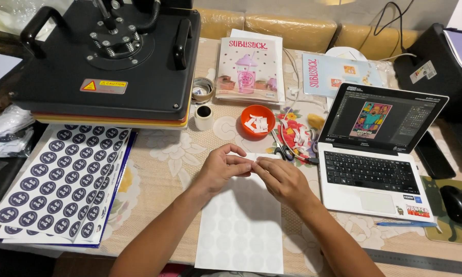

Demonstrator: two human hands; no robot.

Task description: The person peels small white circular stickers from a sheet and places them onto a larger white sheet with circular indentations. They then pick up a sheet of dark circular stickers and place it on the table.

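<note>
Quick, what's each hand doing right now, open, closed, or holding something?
Left hand: fingers pinched shut on the top edge of the white sheet.
Right hand: fingers pinched shut on the same edge, beside the left.

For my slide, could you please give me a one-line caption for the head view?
Left hand and right hand pinch the top edge of a white sheet beside a laptop.
</note>
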